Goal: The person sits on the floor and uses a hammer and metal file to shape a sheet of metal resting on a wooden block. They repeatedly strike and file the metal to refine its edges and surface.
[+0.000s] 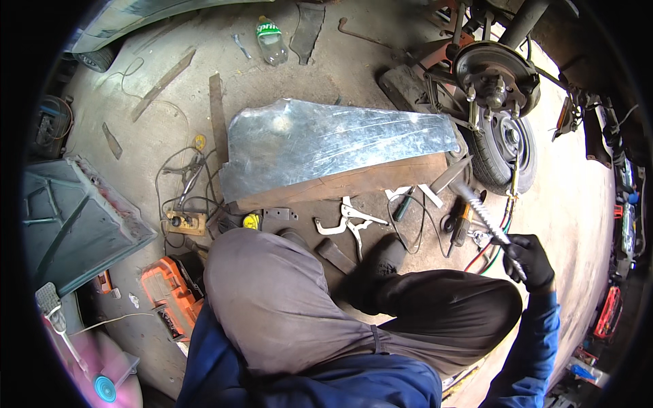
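Observation:
In my black-gloved right hand (pixel 530 262), a ribbed steel bar (pixel 491 223) is gripped near its lower end. It slants up and to the left, and its far end is smeared by motion. My left hand is out of sight. In front of my knees a scratched sheet of bare metal (pixel 333 143) lies on a thick wooden block (pixel 354 181). The bar is apart from the sheet, off its right end. Between the block and my shoes lie white locking pliers (pixel 348 223). A screwdriver with a yellow and black handle (pixel 465 221) lies left of my right hand.
A wheel (pixel 507 146) lies under a raised hub with brake disc (pixel 495 80) at the upper right. On the left are a greenish panel (pixel 68 217), an orange toolbox (pixel 170 289) and a spinning pink fan (pixel 109 370). Beyond the sheet stands a green-labelled bottle (pixel 271 42). Cables cross the floor.

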Available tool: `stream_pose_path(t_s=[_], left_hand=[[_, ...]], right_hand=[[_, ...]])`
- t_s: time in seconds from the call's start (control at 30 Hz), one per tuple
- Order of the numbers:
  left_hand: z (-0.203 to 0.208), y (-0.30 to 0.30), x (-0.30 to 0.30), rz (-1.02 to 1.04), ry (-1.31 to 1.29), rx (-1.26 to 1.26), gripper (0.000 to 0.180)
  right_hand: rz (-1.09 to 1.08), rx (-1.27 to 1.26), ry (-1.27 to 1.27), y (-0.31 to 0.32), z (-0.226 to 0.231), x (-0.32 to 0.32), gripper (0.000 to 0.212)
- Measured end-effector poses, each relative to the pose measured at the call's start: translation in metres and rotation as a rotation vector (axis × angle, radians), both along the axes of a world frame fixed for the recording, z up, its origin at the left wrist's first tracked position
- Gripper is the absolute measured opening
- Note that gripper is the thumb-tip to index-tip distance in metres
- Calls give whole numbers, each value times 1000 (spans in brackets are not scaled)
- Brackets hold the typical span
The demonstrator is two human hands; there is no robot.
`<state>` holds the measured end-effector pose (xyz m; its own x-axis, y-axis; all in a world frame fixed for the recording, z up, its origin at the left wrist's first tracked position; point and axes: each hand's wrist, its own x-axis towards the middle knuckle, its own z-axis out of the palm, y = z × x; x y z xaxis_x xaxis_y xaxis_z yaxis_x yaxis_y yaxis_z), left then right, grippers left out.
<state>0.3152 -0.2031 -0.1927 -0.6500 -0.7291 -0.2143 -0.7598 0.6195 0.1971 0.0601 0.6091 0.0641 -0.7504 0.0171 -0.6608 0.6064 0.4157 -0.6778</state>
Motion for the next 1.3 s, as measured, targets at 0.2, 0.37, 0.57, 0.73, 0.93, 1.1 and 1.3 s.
stream_pose_path(t_s=[0.2, 0.37, 0.57, 0.73, 0.93, 1.1, 1.3], left_hand=[[44, -9, 42, 98, 34, -6, 28], [75, -5, 66, 142, 105, 6, 25], [83, 23, 61, 164, 144, 64, 21], [88, 44, 20, 112, 192, 137, 19], [110, 76, -100, -85, 466, 346, 18], [141, 103, -239, -71, 1151, 710, 15], [150, 79, -345, -252, 1031, 964, 8]], right_hand=[[-267, -333, 536, -51, 22, 56, 78], [-324, -192, 557, -124, 27, 48, 65], [-258, -62, 449, -207, 22, -4, 35], [-45, -209, 334, -245, -9, -22, 23], [127, -17, 333, -267, -59, -42, 37], [109, -23, 301, -270, -76, -52, 39], [222, -46, 302, -269, -74, -49, 28]])
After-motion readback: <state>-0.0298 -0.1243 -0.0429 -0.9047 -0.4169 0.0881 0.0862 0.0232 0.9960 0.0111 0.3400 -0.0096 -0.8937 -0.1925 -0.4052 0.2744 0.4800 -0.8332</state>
